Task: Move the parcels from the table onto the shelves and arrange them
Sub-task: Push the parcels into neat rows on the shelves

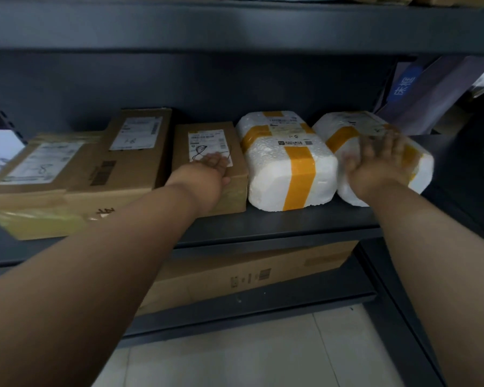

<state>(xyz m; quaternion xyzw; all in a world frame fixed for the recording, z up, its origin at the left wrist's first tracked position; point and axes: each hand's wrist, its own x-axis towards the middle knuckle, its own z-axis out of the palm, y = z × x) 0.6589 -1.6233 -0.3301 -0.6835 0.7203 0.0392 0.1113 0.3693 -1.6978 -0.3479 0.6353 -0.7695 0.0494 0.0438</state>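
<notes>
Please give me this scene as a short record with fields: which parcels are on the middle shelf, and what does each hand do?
Place: dark metal shelf
Parcels, left to right: flat cardboard box, taller cardboard box, small cardboard box, left foam box, right foam box
Foam boxes: white, yellow tape
Left hand: rests flat on the small cardboard box
Right hand: fingers spread on the right foam box; blurred
Shelf below: long cardboard box
</notes>
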